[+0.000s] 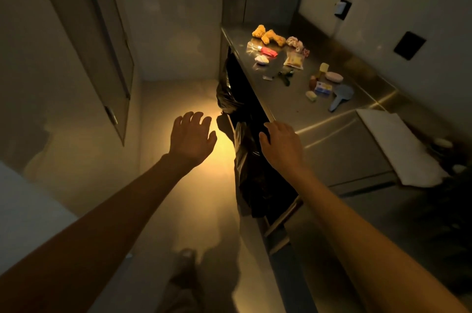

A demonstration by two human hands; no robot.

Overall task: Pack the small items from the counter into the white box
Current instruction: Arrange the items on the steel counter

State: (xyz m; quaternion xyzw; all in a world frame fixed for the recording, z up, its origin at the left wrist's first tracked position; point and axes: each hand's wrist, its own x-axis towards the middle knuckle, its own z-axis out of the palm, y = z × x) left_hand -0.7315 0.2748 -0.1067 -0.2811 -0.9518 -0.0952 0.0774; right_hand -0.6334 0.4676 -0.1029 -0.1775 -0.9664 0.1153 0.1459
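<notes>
Left hand (192, 137) out in front over the floor (178, 197), palm down, fingers spread and relaxed, holding nothing. Right hand (279, 143) level with it and to its right, fingers straight and loose, also holding nothing; its fingertips sit at the near edge of the steel counter (293, 108), though actual contact cannot be told in this dim light. Just below and between the hands, black plastic bags (252, 180) hang down the counter's front. A warm yellow patch of light falls on the floor under the left hand. Further out on the counter top, well apart from both hands, the small items lie scattered: a yellow soft toy (268, 35) at the far end, a pale frilly bundle (296, 43) beside it, a red packet (268, 51) on clear wrapping, a small white lump (261, 59), a yellow snack bag (294, 60), some dark green pieces (286, 77), then nearer a cluster with a yellow-lidded jar (323, 69), a pink round thing (334, 76), a blue and white carton (323, 88), a small pale block (311, 95) and a grey-blue scoop (341, 97). The white box (398, 146) rests on the counter's right part, near the wall, lying flat and tilted toward the camera, well apart from the items; whether it is open cannot be made out. Door (102, 44) on the left wall.
</notes>
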